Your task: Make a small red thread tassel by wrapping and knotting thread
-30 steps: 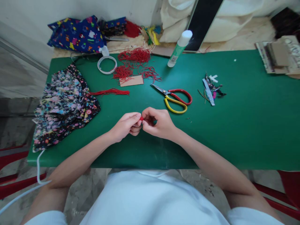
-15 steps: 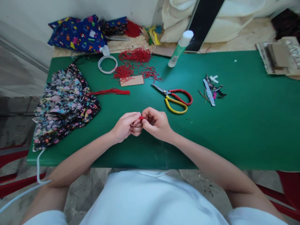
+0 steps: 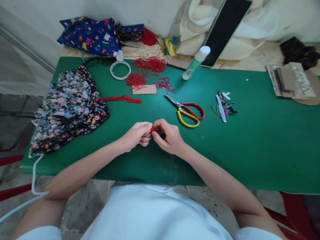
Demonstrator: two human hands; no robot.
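Close together over the table's front half, my two hands pinch a small bit of red thread (image 3: 153,129). My left hand (image 3: 138,136) is closed, thumb on top and fingers curled under. The thumb and forefinger of my right hand (image 3: 168,136) meet at the other side of the thread. Most of it is hidden by my fingers. Beyond my right hand lie scissors (image 3: 185,110) with one red and one yellow handle, blades pointing back left. A red tassel (image 3: 122,98) extends from a floral cloth piece (image 3: 70,111) on the left.
Tangled red thread (image 3: 150,65), a card rectangle (image 3: 144,89) and a tape roll (image 3: 120,70) lie at the back. A glue stick (image 3: 196,62) stands upright near a dark panel (image 3: 226,31). Scraps (image 3: 222,105) and stacked cardboard pieces (image 3: 288,81) are on the right of the green table (image 3: 250,143).
My view has tilted and shifted slightly. My fingers have shifted a little on the red thread, and both hands remain together. The things on the table have stayed put.
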